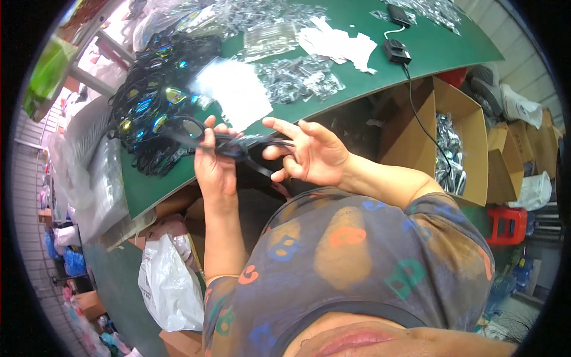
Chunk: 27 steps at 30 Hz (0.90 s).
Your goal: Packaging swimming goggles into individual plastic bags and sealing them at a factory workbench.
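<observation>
A pair of dark swimming goggles, partly smeared by motion, is held over the table's near edge. My left hand is closed on it, thumb and fingers pinching its left part. From the right, my right hand has curled lower fingers at its black strap, while the index finger and thumb stand apart. Beyond my left hand lies a heap of similar black goggles with shiny blue and yellow lenses. A bright white sheet lies just past the held goggles.
Clear plastic packets and crumpled white paper lie on the green table. A black adapter trails a cable over the edge. An open carton of packets stands right, near a red stool. A white bag hangs lower left.
</observation>
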Motion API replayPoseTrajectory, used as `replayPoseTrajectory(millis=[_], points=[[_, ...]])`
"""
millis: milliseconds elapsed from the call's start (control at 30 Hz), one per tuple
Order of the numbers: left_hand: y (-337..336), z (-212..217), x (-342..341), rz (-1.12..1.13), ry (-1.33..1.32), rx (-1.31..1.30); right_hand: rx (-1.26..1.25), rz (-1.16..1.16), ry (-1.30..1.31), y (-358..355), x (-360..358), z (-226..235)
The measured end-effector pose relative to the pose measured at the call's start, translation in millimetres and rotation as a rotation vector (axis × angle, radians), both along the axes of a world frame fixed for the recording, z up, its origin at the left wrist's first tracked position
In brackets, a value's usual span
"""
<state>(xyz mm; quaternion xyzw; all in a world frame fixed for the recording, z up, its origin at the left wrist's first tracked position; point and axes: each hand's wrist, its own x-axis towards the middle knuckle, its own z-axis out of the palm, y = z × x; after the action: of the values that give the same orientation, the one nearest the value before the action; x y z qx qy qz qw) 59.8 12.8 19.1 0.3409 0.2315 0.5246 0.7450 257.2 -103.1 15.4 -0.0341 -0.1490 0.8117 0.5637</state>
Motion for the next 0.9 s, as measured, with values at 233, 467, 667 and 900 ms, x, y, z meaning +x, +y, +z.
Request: replayPoseTrajectory(millis=[233, 467, 667, 900], points=[[-27.3, -46.5, -28.2, -0.168, 0.686, 0.417, 0.258, -0.216, -0.111, -8.5, 32.8, -14.1], [-73.0, -31.6, -18.6, -0.418, 0.179, -0.164, 0.816, 0.082, -2.035, -18.3, 48.2, -19.3], [-74.1, -43.4, -6.8, -0.536, 0.117, -0.144, 0.858, -0.781, -2.211, 127.4, 113.9, 26.6], [-69.3, -48.1, -7.2, -0.513, 0.108, -0.126, 1.080, -0.851, -2.841, 249.7, 175.6, 12.4]])
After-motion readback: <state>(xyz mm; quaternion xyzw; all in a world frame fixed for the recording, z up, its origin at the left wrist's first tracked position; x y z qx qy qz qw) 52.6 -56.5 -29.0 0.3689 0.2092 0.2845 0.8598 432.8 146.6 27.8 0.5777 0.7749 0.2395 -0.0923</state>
